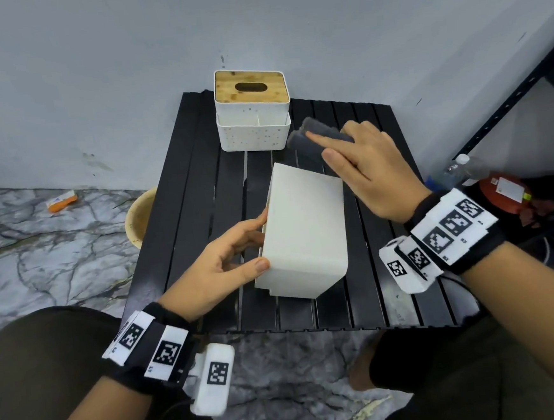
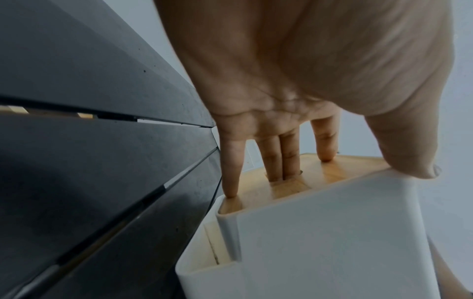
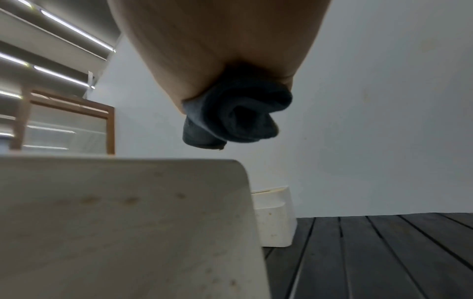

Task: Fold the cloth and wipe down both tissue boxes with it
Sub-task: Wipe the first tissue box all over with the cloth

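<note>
On the slatted worktop (image 1: 391, 287), left hand (image 1: 220, 264) grips the tipped near tissue box (image 1: 304, 231), right hand (image 1: 369, 172) pinches the folded cloth (image 1: 322, 131) just above its far edge; wiping underway, next: far tissue box (image 1: 253, 112).

text: none legible | wrist bands (image 1: 449, 229): coded squares | bottle label (image 1: 453, 166): seemingly blurred

Right hand (image 3: 217, 50) grips a rolled dark cloth (image 3: 235, 115) above the near white box (image 3: 122, 222). A second white box (image 3: 275, 218) stands behind on the black slatted table (image 3: 384, 252).
</note>
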